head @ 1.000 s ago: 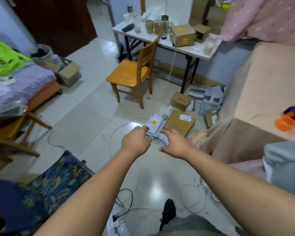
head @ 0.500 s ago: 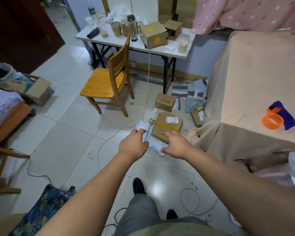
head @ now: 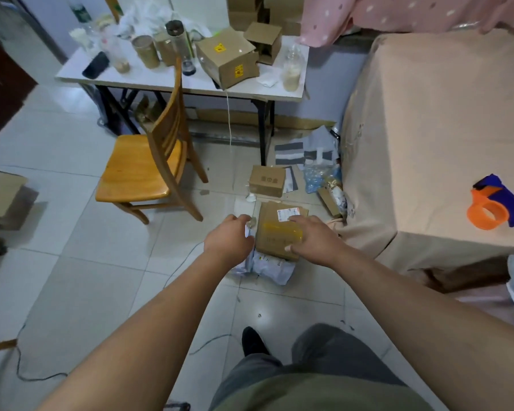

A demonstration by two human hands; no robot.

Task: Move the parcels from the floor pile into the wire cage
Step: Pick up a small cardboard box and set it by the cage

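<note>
Seen from a head-worn camera looking down along two bare forearms, which reach toward a pile of parcels on a tiled floor.

The right hand is spread wide with fairly straight fingers. It lies over the right half of a flat cardboard parcel. The fingertips reach the white shipping label and the thumb sits at the parcel's near edge. The hand seems to rest on the top rather than clasp it, though contact cannot be confirmed from this angle.

The left hand is just beside the parcel's left edge, with its back to the camera. Its fingers curl down out of sight, so it is not possible to tell whether it holds anything. One hand on each side suggests a two-handed lift of a wide, flat box, and that is probably the current step.

The parcel lies under and between the two hands. It sits on top of crumpled white mailer bags, which stick out toward the person below both wrists. A small cardboard box stands on the floor beyond the fingertips, well apart from them. The wire cage is not in view, so the way to it cannot be judged.

A wooden chair stands to the left of the left hand. Beyond the chair is a white table crowded with boxes and jars. To the right of the right hand is a beige-draped surface with an orange tape dispenser on it.
</note>
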